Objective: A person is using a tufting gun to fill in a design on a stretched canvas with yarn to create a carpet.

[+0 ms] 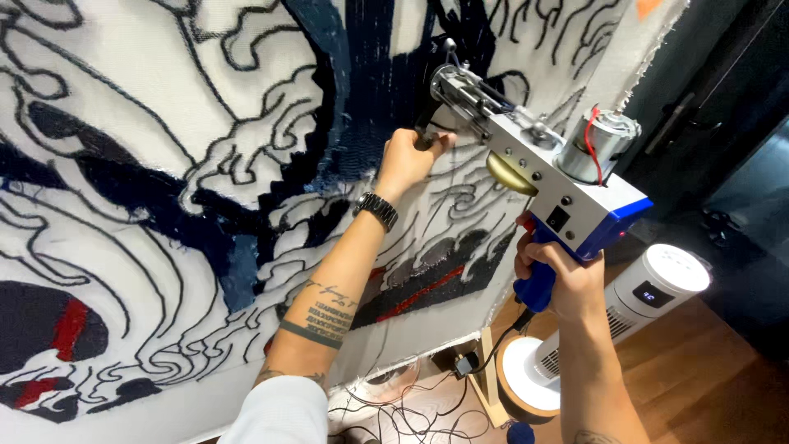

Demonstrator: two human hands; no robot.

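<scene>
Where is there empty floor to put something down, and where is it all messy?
Bare wooden floor lies right of the white tower fan. Below the stretched cloth, tangled cables crowd the floor beside the wooden frame leg.

The tufting gun (pixel 549 168) shows bare shiny metal, a glossy brass gear and a smooth blue plastic grip, against rough woven cloth (pixel 123 99) with matt yarn pile, above a glossy wood floor (pixel 699 378).
</scene>
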